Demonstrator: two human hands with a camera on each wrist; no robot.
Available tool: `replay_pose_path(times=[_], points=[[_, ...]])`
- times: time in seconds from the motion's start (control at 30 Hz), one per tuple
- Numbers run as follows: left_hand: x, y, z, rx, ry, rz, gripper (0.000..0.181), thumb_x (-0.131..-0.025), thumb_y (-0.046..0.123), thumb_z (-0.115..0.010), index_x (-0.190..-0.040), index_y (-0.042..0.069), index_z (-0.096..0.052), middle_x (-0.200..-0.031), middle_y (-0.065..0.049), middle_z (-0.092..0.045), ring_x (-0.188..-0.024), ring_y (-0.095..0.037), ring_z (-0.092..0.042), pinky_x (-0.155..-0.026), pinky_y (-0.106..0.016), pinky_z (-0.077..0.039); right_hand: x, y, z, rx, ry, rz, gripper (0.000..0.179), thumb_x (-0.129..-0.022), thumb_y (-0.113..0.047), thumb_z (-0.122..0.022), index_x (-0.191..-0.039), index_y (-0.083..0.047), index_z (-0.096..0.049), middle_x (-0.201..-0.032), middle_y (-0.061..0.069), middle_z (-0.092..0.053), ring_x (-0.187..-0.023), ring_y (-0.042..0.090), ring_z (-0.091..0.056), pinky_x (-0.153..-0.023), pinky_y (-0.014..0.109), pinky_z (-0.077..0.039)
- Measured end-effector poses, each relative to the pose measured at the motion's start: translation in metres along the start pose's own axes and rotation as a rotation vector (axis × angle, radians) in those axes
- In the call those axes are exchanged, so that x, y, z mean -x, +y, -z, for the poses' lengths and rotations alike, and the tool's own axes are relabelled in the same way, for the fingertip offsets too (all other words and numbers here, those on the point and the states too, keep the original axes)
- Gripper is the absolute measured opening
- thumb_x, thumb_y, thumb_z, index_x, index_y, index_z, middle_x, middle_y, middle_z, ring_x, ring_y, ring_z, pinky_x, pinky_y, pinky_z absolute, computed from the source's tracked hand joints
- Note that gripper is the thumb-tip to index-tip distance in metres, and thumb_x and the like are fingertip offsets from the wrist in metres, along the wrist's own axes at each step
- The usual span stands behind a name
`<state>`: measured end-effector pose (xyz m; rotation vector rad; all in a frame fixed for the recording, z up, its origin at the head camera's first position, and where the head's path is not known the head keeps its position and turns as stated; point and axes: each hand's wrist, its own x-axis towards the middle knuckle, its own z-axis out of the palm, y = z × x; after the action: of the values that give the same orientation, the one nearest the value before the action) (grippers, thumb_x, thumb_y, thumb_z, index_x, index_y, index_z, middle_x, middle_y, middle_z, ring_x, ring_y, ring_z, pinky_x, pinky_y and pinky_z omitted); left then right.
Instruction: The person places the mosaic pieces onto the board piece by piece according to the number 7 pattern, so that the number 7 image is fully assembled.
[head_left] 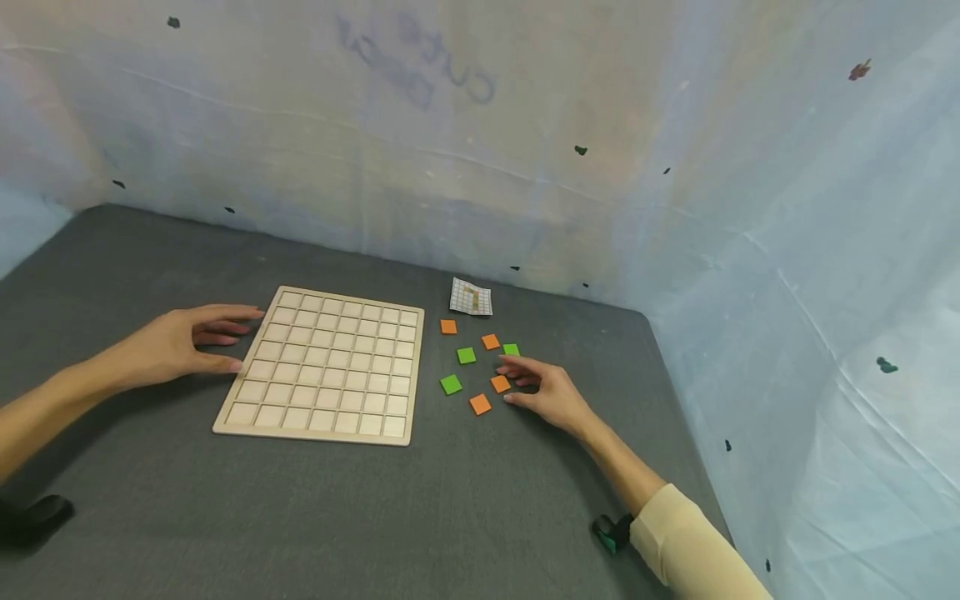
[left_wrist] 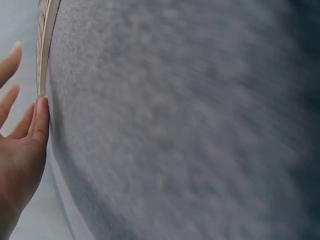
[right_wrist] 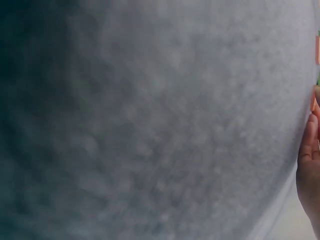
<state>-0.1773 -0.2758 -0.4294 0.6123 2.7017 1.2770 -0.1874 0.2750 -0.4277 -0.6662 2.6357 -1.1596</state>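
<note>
I see the left hand with fingers loosely extended, touching the left edge of the gridded board. To the board's right, the right hand curves its fingers at an orange tile; I cannot tell whether it pinches it. Nearby lie three green tiles, three more orange tiles and, farther back, a printed card.

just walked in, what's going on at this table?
A person's left hand is at the left edge of a gridded wooden board. Their right hand is around an orange tile; whether it's gripped is unclear. Three other orange tiles and three green tiles lie right of the board, near a small printed card.
</note>
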Motion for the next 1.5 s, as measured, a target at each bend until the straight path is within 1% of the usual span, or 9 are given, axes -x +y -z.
replay_pose_path(times=[0.17,0.4,0.6,0.7,0.83,1.0,1.07,1.23,1.5], points=[[-0.006,-0.001,0.0,0.023,-0.036,0.029,0.077,-0.084,0.019,-0.082,-0.149,0.005,-0.043,-0.141,-0.022,-0.049,-0.102,0.018,-0.049,-0.08,-0.013,-0.047,-0.007,0.001,-0.002,0.009,0.016,-0.044,0.05,-0.089,-0.013,-0.077,-0.136,-0.015,-0.061,-0.119,-0.002,-0.068,-0.107,0.013,-0.061,-0.089,0.033,-0.051],[-0.009,0.0,0.004,0.034,-0.049,0.105,0.08,-0.082,0.023,-0.084,-0.148,0.001,-0.044,-0.136,-0.026,-0.053,-0.096,0.016,-0.053,-0.077,-0.019,-0.052,-0.017,0.001,-0.009,0.031,0.071,0.019,0.042,-0.086,-0.016,-0.079,-0.127,-0.013,-0.067,-0.112,0.0,-0.069,-0.098,0.015,-0.062,-0.082,0.031,-0.052],[-0.014,0.002,0.004,0.001,-0.069,0.143,0.076,-0.082,0.031,-0.083,-0.145,0.004,-0.049,-0.128,-0.021,-0.058,-0.095,0.012,-0.055,-0.078,-0.021,-0.052,-0.018,-0.001,-0.012,0.068,0.109,0.0,0.032,-0.085,-0.017,-0.081,-0.115,-0.016,-0.073,-0.103,-0.003,-0.07,-0.089,0.013,-0.062,-0.075,0.028,-0.052],[-0.016,0.003,0.003,0.005,-0.083,0.158,0.073,-0.083,0.032,-0.082,-0.143,0.004,-0.051,-0.126,-0.02,-0.059,-0.095,0.009,-0.056,-0.078,-0.023,-0.052,-0.018,-0.002,-0.013,0.076,0.105,-0.027,0.026,-0.085,-0.018,-0.081,-0.11,-0.018,-0.075,-0.1,-0.004,-0.069,-0.087,0.012,-0.061,-0.074,0.028,-0.051],[-0.019,0.004,0.002,0.009,-0.103,0.175,0.07,-0.084,0.03,-0.081,-0.141,0.003,-0.052,-0.125,-0.019,-0.059,-0.097,0.001,-0.06,-0.077,-0.024,-0.053,-0.019,-0.004,-0.014,0.094,0.092,-0.017,0.024,-0.085,-0.019,-0.08,-0.108,-0.019,-0.075,-0.1,-0.005,-0.068,-0.086,0.011,-0.062,-0.073,0.028,-0.052],[-0.028,0.006,0.003,-0.015,-0.131,0.163,0.066,-0.085,0.027,-0.081,-0.14,0.002,-0.054,-0.127,-0.02,-0.059,-0.108,-0.025,-0.061,-0.077,-0.026,-0.053,-0.03,-0.01,-0.012,0.109,0.128,0.027,0.022,-0.086,-0.018,-0.079,-0.108,-0.018,-0.075,-0.099,-0.006,-0.068,-0.081,0.01,-0.063,-0.069,0.027,-0.053],[-0.032,0.007,0.003,-0.031,-0.136,0.157,0.065,-0.085,0.024,-0.081,-0.14,0.001,-0.054,-0.126,-0.021,-0.059,-0.109,-0.032,-0.06,-0.075,-0.026,-0.053,-0.036,-0.014,-0.011,0.102,0.147,0.044,0.023,-0.087,-0.017,-0.079,-0.109,-0.017,-0.074,-0.1,-0.005,-0.068,-0.081,0.01,-0.064,-0.07,0.027,-0.054],[-0.035,0.007,0.003,-0.045,-0.136,0.169,0.064,-0.085,0.024,-0.081,-0.139,0.001,-0.055,-0.126,-0.022,-0.06,-0.109,-0.033,-0.061,-0.072,-0.028,-0.053,-0.051,-0.026,-0.016,0.072,0.167,0.078,0.023,-0.087,-0.015,-0.079,-0.109,-0.014,-0.074,-0.102,-0.002,-0.068,-0.084,0.011,-0.065,-0.074,0.026,-0.055],[-0.036,0.004,0.002,-0.04,-0.135,0.167,0.064,-0.085,0.026,-0.081,-0.139,0.002,-0.055,-0.129,-0.021,-0.057,-0.11,-0.032,-0.06,-0.074,-0.027,-0.053,-0.075,-0.045,-0.032,0.047,0.164,0.117,0.024,-0.087,-0.014,-0.078,-0.11,-0.01,-0.074,-0.102,0.002,-0.066,-0.085,0.012,-0.066,-0.074,0.024,-0.055]])
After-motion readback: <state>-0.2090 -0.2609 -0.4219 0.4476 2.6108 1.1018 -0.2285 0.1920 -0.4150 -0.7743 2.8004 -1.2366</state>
